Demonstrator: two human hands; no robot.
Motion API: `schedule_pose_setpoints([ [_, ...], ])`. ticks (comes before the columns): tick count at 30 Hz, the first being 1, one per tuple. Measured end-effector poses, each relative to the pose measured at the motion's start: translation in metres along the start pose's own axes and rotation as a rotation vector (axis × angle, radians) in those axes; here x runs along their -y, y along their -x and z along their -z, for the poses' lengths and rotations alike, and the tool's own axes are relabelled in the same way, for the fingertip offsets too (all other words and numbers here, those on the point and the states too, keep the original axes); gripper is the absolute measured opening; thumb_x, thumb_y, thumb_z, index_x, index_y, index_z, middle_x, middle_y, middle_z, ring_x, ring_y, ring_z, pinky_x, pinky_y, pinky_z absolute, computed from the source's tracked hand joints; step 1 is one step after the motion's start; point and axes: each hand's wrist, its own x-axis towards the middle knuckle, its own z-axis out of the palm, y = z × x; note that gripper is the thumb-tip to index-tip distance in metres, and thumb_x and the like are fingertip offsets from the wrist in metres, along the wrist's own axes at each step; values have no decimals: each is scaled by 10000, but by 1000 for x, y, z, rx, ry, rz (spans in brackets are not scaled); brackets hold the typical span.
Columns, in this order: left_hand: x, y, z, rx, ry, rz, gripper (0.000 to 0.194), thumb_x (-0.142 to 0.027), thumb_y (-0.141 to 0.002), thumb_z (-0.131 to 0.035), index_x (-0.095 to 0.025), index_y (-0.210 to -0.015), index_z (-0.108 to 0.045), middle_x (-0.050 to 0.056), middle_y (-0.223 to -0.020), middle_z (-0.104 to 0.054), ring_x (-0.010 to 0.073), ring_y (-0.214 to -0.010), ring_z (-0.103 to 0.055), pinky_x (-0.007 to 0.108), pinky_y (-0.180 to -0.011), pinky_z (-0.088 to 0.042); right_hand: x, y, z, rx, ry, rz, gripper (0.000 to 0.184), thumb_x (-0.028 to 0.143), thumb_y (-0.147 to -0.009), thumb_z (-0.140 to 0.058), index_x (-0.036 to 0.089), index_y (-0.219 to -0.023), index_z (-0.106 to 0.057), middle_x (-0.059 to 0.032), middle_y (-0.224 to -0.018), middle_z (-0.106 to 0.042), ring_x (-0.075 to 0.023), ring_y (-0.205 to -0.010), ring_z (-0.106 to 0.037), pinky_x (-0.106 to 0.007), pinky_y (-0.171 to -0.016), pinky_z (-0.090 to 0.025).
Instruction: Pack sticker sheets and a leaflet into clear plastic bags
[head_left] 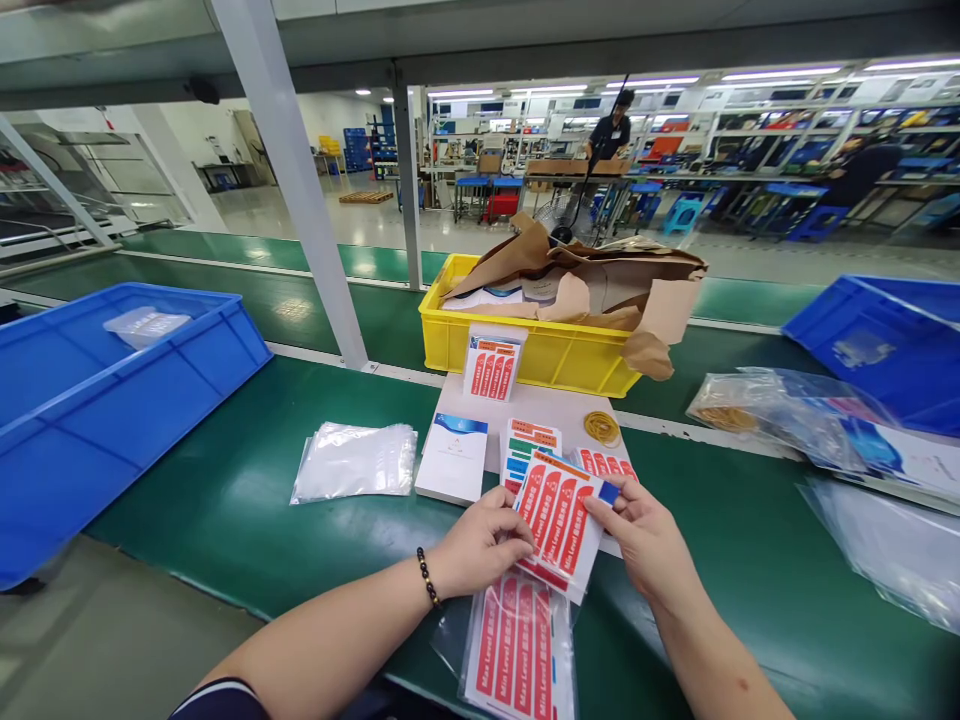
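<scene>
Between my two hands is a stack of label sheets [559, 515], white with red "Max Level / Min Level" stickers and an orange strip on top. My left hand [487, 540] pinches its left edge, and my right hand [637, 520] grips the upper right corner, thumb on top. Below them, bagged label sheets [517, 650] in clear plastic lie at the bench's near edge. Just beyond my hands are a sheet with green and blue labels [529, 440] and more red labels [606, 463], partly covered. A white booklet stack [451, 458] lies left of these.
Clear plastic bags [356, 462] lie on the green bench [247, 480]. Behind stands a yellow crate [525, 365] full of brown paper, with labels leaning on it. Rubber bands [601, 428] sit on a white board. Blue bins [180, 400] flank both sides. A person [609, 135] stands far back.
</scene>
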Motion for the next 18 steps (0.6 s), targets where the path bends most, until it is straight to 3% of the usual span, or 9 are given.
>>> schedule_pose_setpoints([
  [2, 1, 0, -2, -24, 38, 8, 45, -167, -694, -574, -161, -691, -618, 13, -828, -474, 123, -805, -482, 240, -758, -396, -2, 3, -4, 68, 68, -13, 524, 346, -615, -696, 221, -1071, -469, -8, -709, -657, -197, -667, -626, -334, -615, -509],
  [4, 0, 0, -2, -69, 85, 15, 53, -179, -704, -570, -160, -705, -620, 17, -838, -480, 127, -817, -485, 245, -765, -391, -2, 6, -7, 151, 218, 25, 472, 368, -667, -646, 226, -1087, -486, -21, -745, -643, -190, -687, -609, -336, -632, -497],
  [7, -1, 1, -3, -140, 154, 3, 66, -196, -714, -567, -155, -714, -619, 24, -843, -483, 129, -818, -487, 247, -762, -388, 2, 11, -9, 353, 552, 188, 176, 357, -750, -553, 206, -803, -628, -44, -833, -599, -183, -781, -569, -328, -726, -456],
  [9, -1, 1, -4, -174, 197, -4, 75, -210, -715, -570, -152, -712, -617, 28, -843, -484, 128, -808, -488, 248, -751, -391, 6, 15, -11, 518, 693, 257, 222, 342, -779, -513, 198, -665, -639, -48, -911, -567, -185, -842, -547, -319, -761, -436],
  [11, -1, 1, -4, -200, 234, 2, 89, -227, -714, -574, -148, -700, -613, 30, -841, -486, 129, -808, -490, 252, -756, -390, 9, 17, -13, 625, 737, 256, 240, 337, -790, -496, 201, -653, -639, -42, -908, -555, -176, -819, -545, -303, -723, -446],
  [13, 0, 1, -4, -201, 302, 41, 99, -241, -701, -591, -150, -737, -603, 29, -846, -499, 129, -809, -496, 255, -760, -389, 9, 18, -14, 643, 740, 233, 221, 332, -794, -491, 207, -696, -645, -32, -819, -561, -164, -753, -544, -290, -675, -451],
  [15, 1, -1, -4, -160, 439, 136, 208, -249, -664, -630, -161, -843, -574, 21, -842, -525, 124, -778, -513, 257, -737, -399, 7, 17, -13, 583, 712, 222, 205, 327, -797, -487, 211, -766, -653, -29, -762, -565, -164, -728, -544, -293, -670, -449],
  [18, 2, -3, -2, -74, 608, 285, 281, -268, -618, -668, -133, -836, -554, 17, -770, -564, 113, -691, -525, 252, -685, -407, 3, 14, -9, 460, 617, 185, 215, 338, -771, -519, 210, -899, -634, -44, -840, -587, -183, -772, -556, -309, -691, -454],
])
